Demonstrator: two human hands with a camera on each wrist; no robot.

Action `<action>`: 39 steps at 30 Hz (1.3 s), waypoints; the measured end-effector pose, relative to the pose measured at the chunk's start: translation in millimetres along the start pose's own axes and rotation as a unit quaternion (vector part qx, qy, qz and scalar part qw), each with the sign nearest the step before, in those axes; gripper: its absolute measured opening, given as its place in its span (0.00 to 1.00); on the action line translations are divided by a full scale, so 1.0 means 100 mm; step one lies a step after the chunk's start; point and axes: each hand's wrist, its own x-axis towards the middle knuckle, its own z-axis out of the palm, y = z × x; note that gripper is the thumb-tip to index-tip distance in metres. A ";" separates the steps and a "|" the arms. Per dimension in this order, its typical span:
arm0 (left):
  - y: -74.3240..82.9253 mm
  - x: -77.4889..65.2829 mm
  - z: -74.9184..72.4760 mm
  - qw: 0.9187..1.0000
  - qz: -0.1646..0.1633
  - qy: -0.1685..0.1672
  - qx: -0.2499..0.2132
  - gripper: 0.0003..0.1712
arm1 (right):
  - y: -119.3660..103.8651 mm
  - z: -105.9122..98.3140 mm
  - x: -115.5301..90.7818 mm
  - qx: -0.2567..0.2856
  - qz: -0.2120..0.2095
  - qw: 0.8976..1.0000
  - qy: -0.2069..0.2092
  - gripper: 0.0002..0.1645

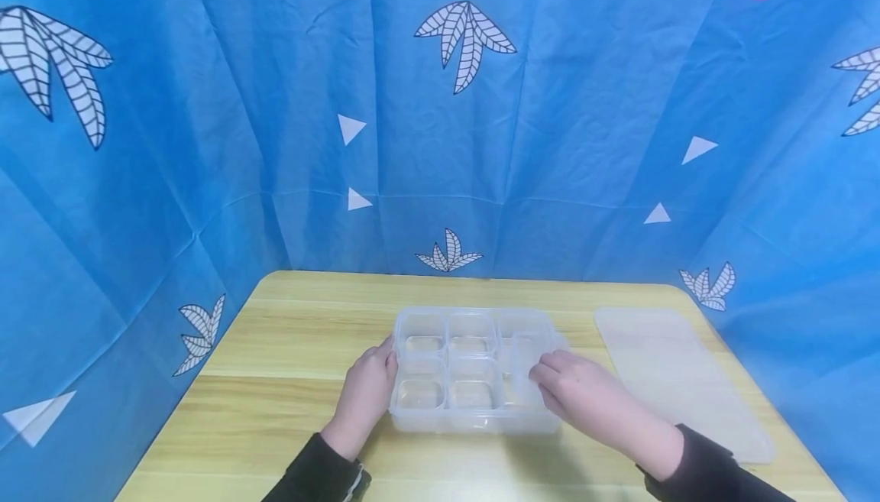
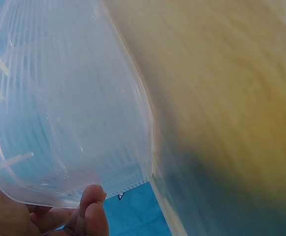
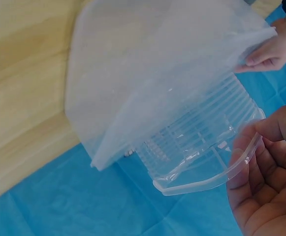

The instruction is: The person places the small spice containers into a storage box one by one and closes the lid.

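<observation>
A clear plastic storage box (image 1: 474,421) sits on the table with several small clear bins (image 1: 421,393) inside, filling its left and middle. My left hand (image 1: 367,383) grips the box's left side; in the left wrist view its bent fingers (image 2: 94,209) are at the rim. At the box's right end, my right hand (image 1: 584,387) holds another small clear bin (image 1: 525,380), tilted in the right compartment area. The right wrist view shows thumb and fingers pinching the rim of this ribbed bin (image 3: 197,152), beside the box's wall (image 3: 147,83).
A flat translucent lid (image 1: 681,380) lies on the right of the wooden table (image 1: 275,387). Blue patterned cloth (image 1: 584,105) hangs behind the table and along both sides.
</observation>
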 end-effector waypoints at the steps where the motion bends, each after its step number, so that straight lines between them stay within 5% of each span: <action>1: 0.00 0.00 0.00 1.000 0.000 0.000 -0.001 0.23 | -0.01 0.02 -0.01 0.002 0.000 1.000 -0.001 0.14; 39: 0.00 -0.02 0.00 1.000 0.007 0.006 0.003 0.23 | -0.07 0.28 -0.17 0.034 0.027 0.996 -0.077 0.11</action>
